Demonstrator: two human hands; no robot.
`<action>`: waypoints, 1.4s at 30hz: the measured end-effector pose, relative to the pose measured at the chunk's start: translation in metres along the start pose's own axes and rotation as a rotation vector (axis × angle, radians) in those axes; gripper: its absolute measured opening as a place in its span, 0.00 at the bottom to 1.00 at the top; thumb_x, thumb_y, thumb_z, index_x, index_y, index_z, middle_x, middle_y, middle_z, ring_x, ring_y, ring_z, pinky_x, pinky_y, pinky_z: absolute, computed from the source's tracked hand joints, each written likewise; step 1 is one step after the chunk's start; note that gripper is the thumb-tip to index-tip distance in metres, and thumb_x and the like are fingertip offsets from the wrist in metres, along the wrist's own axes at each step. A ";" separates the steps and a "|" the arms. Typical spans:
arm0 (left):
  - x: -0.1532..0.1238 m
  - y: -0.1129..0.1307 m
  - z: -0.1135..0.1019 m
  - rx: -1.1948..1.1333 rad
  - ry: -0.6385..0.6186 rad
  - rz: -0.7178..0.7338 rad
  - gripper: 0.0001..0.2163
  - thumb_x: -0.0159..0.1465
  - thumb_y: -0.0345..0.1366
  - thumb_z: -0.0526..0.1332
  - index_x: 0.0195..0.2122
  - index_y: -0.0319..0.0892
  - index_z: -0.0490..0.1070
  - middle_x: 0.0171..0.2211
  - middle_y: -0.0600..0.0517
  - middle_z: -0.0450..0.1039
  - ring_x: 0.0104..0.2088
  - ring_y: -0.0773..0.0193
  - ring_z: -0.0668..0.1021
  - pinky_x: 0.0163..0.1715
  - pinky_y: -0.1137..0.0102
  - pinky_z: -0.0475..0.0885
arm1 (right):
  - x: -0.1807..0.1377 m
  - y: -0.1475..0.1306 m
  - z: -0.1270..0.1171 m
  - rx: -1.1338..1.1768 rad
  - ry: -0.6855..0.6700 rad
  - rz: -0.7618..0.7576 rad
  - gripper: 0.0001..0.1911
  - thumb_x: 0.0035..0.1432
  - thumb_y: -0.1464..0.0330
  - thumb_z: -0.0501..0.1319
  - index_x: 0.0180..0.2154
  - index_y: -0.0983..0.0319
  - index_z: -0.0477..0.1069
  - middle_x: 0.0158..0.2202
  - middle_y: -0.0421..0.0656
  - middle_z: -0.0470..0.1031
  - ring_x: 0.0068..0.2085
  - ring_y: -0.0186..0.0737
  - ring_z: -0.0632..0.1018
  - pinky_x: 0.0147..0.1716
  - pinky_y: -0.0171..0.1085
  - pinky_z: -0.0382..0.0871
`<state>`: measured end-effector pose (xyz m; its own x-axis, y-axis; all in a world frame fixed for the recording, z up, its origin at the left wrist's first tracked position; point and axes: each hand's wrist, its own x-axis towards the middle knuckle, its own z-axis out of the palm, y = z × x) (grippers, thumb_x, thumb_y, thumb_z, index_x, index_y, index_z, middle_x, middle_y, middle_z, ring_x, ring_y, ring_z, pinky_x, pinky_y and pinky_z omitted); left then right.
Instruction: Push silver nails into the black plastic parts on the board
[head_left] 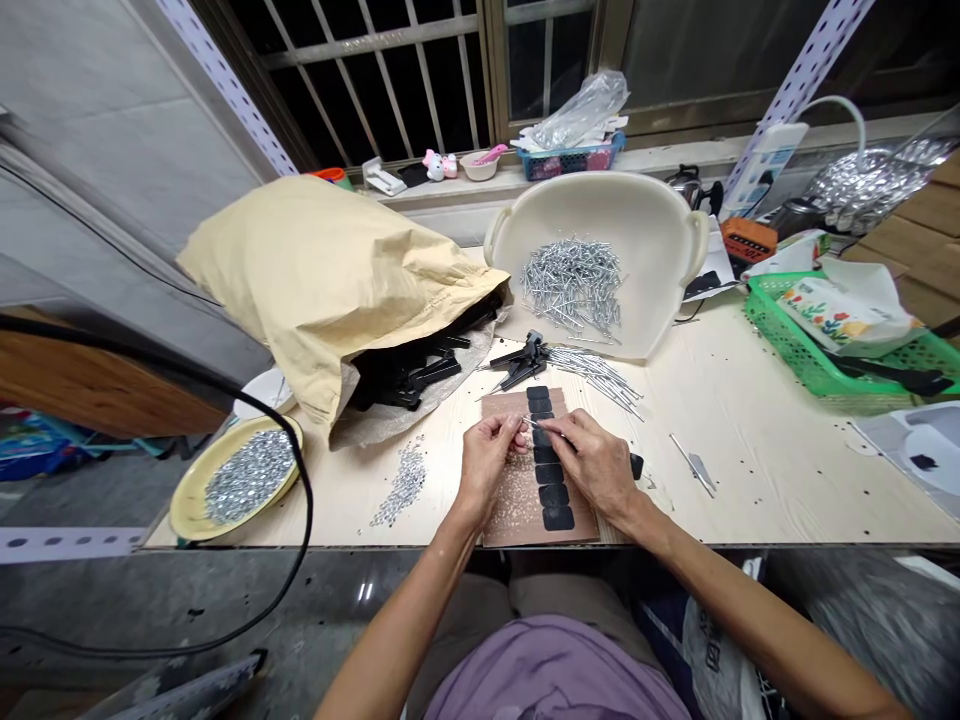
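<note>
Metal pin (531, 423), one, in the pinch of left hand (484, 452) and right hand (598, 465)

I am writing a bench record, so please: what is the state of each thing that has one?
Paper sack: lying down, mouth open.
White basin: open, holding metal pins.
Yellow bowl: open, holding small metal pieces.
Green basket: open, loaded.
Left hand: grip closed on thin rod.
Right hand: grip closed, seemingly on the same rod.

Bright light washes the tabletop (709, 365) and glints off the floor (365, 590); edges look stretched.
</note>
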<state>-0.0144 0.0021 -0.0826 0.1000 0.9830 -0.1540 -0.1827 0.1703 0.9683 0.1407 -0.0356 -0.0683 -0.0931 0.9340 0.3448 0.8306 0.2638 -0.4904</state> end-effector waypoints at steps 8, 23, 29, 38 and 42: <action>-0.006 0.001 0.002 0.019 0.028 0.043 0.13 0.55 0.43 0.65 0.32 0.36 0.75 0.25 0.53 0.72 0.25 0.72 0.71 0.29 0.76 0.67 | -0.003 -0.003 0.001 -0.094 0.012 -0.008 0.13 0.64 0.66 0.52 0.46 0.53 0.72 0.36 0.40 0.73 0.33 0.32 0.75 0.27 0.29 0.62; -0.004 0.004 -0.001 -0.199 -0.022 -0.142 0.16 0.47 0.37 0.71 0.35 0.34 0.75 0.23 0.53 0.73 0.22 0.73 0.73 0.27 0.76 0.72 | -0.008 -0.008 0.000 -0.215 0.058 -0.077 0.10 0.65 0.67 0.51 0.40 0.59 0.71 0.35 0.41 0.74 0.34 0.34 0.74 0.32 0.32 0.59; -0.003 0.001 -0.004 -0.260 -0.038 -0.216 0.16 0.45 0.37 0.73 0.32 0.34 0.73 0.23 0.53 0.73 0.21 0.74 0.74 0.26 0.77 0.74 | -0.008 -0.007 0.002 -0.245 0.071 -0.103 0.11 0.65 0.66 0.51 0.38 0.60 0.71 0.34 0.42 0.74 0.35 0.34 0.73 0.34 0.33 0.58; -0.004 -0.001 -0.006 -0.266 -0.042 -0.249 0.16 0.45 0.38 0.73 0.31 0.34 0.74 0.24 0.52 0.74 0.22 0.73 0.75 0.27 0.77 0.75 | -0.006 -0.005 0.001 -0.269 0.040 -0.163 0.13 0.66 0.67 0.49 0.37 0.59 0.72 0.32 0.43 0.74 0.35 0.36 0.73 0.34 0.34 0.58; -0.005 -0.002 -0.008 -0.158 -0.037 -0.207 0.15 0.48 0.41 0.71 0.30 0.34 0.74 0.22 0.53 0.73 0.20 0.74 0.74 0.24 0.77 0.72 | -0.004 -0.001 -0.001 -0.211 -0.027 -0.139 0.14 0.67 0.65 0.48 0.38 0.59 0.72 0.34 0.43 0.74 0.34 0.35 0.73 0.33 0.34 0.59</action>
<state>-0.0224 -0.0022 -0.0854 0.1860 0.9234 -0.3357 -0.3044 0.3790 0.8739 0.1405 -0.0394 -0.0682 -0.2266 0.8990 0.3748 0.9046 0.3369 -0.2612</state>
